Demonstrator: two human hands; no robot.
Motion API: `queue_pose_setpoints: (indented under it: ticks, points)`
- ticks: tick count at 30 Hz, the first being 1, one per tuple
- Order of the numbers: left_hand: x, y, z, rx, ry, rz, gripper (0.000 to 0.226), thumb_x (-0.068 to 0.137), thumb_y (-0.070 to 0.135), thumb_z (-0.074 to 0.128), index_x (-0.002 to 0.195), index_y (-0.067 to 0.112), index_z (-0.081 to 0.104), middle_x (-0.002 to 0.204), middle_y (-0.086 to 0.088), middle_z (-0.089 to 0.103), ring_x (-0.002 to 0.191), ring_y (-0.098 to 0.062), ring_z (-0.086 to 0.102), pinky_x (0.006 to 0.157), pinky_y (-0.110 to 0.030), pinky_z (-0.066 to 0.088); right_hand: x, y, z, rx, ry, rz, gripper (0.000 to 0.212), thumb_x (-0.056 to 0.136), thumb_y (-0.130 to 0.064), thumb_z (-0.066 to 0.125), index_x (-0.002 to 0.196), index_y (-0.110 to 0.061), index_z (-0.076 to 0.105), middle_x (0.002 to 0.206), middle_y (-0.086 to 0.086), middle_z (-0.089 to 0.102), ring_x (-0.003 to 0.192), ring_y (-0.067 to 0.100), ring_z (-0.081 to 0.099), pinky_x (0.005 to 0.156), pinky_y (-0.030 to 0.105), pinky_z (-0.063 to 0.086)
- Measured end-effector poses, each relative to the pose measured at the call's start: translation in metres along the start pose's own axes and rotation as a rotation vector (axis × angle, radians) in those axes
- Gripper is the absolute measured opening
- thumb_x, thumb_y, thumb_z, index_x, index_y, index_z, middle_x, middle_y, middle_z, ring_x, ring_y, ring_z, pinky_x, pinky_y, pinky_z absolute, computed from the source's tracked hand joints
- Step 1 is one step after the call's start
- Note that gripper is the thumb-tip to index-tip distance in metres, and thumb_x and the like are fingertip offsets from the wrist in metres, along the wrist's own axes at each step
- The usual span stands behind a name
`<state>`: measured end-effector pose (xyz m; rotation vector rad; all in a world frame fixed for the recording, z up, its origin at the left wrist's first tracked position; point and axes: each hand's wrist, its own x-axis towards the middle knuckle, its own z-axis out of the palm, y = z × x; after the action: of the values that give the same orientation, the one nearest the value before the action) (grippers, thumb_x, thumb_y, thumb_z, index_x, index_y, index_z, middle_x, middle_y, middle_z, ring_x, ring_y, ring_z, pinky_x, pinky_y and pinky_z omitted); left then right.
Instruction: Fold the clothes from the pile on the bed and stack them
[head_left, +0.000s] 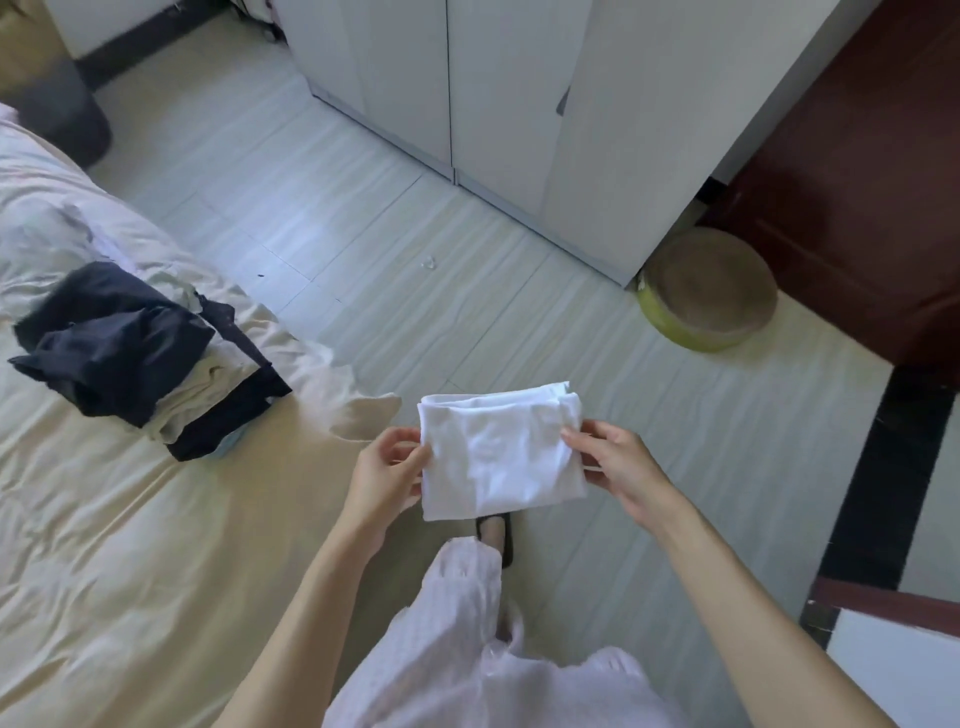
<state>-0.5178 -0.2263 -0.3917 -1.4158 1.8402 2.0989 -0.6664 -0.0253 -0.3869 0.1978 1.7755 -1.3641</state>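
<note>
A folded white garment (498, 452) hangs in the air over the floor beside the bed, held flat between both hands. My left hand (387, 475) pinches its left edge, thumb on top. My right hand (615, 465) pinches its right edge. On the cream bed sheet (130, 545) at the left lies a stack of clothes (140, 358): dark navy pieces on top, a beige piece in the middle, a dark one and a bit of light blue beneath. The top dark piece is loosely bunched.
A white wardrobe (519, 104) stands ahead. A round green-rimmed cushion (709, 288) lies on the tiled floor by a dark red wooden door (857, 182). A grey bin (62, 109) sits at the far left. My slippered foot (496, 535) is under the garment.
</note>
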Motion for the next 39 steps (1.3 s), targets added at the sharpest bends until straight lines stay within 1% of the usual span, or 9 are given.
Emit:
queue_pose_setpoints:
  ticks: [2, 4, 11, 14, 17, 23, 28, 32, 39]
  points:
    - [0.032, 0.018, 0.010, -0.046, 0.035, -0.011, 0.008, 0.090, 0.011, 0.058, 0.091, 0.016, 0.064, 0.077, 0.000, 0.071, 0.070, -0.012, 0.069, 0.054, -0.022, 0.053, 0.031, -0.029, -0.006, -0.022, -0.035, -0.006, 0.011, 0.090, -0.018, 0.062, 0.098, -0.014, 0.069, 0.090, 0.000, 0.073, 0.081, 0.015, 0.068, 0.070, 0.026, 0.051]
    - [0.066, 0.038, 0.022, -0.058, 0.065, -0.030, 0.008, 0.090, 0.010, 0.058, 0.090, 0.015, 0.063, 0.078, 0.000, 0.071, 0.071, -0.013, 0.068, 0.053, -0.021, 0.052, 0.065, -0.059, -0.009, -0.038, -0.038, -0.009, 0.012, 0.090, -0.017, 0.061, 0.099, -0.014, 0.068, 0.091, 0.000, 0.072, 0.080, 0.014, 0.067, 0.070, 0.025, 0.051]
    - [0.160, 0.131, 0.047, -0.025, 0.106, 0.007, 0.007, 0.090, 0.014, 0.059, 0.089, 0.019, 0.063, 0.078, -0.003, 0.068, 0.076, -0.019, 0.067, 0.068, -0.032, 0.056, 0.157, -0.161, -0.019, -0.052, -0.065, 0.027, 0.016, 0.093, -0.016, 0.058, 0.105, -0.012, 0.066, 0.098, 0.005, 0.071, 0.085, 0.018, 0.067, 0.069, 0.025, 0.051]
    - [0.195, 0.166, 0.037, -0.058, 0.167, 0.032, 0.008, 0.090, 0.011, 0.059, 0.088, 0.018, 0.063, 0.075, -0.003, 0.067, 0.072, -0.016, 0.065, 0.069, -0.034, 0.057, 0.197, -0.206, -0.004, -0.055, -0.115, 0.037, 0.016, 0.092, -0.015, 0.058, 0.106, -0.010, 0.066, 0.097, 0.005, 0.070, 0.081, 0.018, 0.066, 0.070, 0.026, 0.051]
    - [0.227, 0.191, 0.025, -0.113, 0.250, 0.021, 0.012, 0.090, 0.008, 0.058, 0.086, 0.018, 0.063, 0.073, -0.001, 0.066, 0.067, -0.012, 0.063, 0.062, -0.028, 0.055, 0.240, -0.251, 0.019, -0.099, -0.176, 0.029, 0.014, 0.092, -0.013, 0.057, 0.103, -0.010, 0.065, 0.096, 0.006, 0.069, 0.081, 0.017, 0.065, 0.069, 0.026, 0.050]
    - [0.290, 0.236, -0.005, -0.239, 0.394, -0.033, 0.014, 0.089, 0.005, 0.056, 0.085, 0.017, 0.063, 0.080, -0.006, 0.065, 0.072, -0.017, 0.063, 0.063, -0.029, 0.054, 0.325, -0.333, 0.073, -0.248, -0.325, 0.003, 0.019, 0.092, -0.013, 0.057, 0.108, -0.007, 0.065, 0.099, 0.008, 0.069, 0.082, 0.019, 0.064, 0.068, 0.025, 0.051]
    - [0.333, 0.282, -0.055, -0.330, 0.551, -0.010, 0.013, 0.089, 0.004, 0.056, 0.087, 0.016, 0.062, 0.077, -0.004, 0.061, 0.070, -0.014, 0.060, 0.058, -0.025, 0.052, 0.392, -0.406, 0.152, -0.393, -0.448, 0.005, 0.011, 0.092, -0.012, 0.057, 0.099, -0.010, 0.066, 0.092, 0.006, 0.069, 0.079, 0.018, 0.064, 0.067, 0.026, 0.051]
    - [0.341, 0.284, -0.102, -0.470, 0.713, -0.044, 0.014, 0.090, 0.004, 0.056, 0.087, 0.017, 0.061, 0.076, 0.000, 0.060, 0.059, -0.001, 0.059, 0.052, -0.018, 0.051, 0.422, -0.441, 0.243, -0.569, -0.589, -0.007, 0.010, 0.090, -0.014, 0.061, 0.097, -0.013, 0.067, 0.087, 0.003, 0.071, 0.076, 0.017, 0.065, 0.071, 0.028, 0.050]
    - [0.362, 0.258, -0.214, -0.694, 0.887, -0.119, 0.009, 0.092, 0.007, 0.054, 0.093, 0.015, 0.058, 0.092, -0.006, 0.061, 0.084, -0.020, 0.064, 0.074, -0.037, 0.057, 0.445, -0.448, 0.438, -0.833, -0.714, -0.079, 0.014, 0.087, -0.011, 0.063, 0.099, -0.008, 0.068, 0.091, 0.010, 0.069, 0.080, 0.024, 0.062, 0.076, 0.034, 0.047]
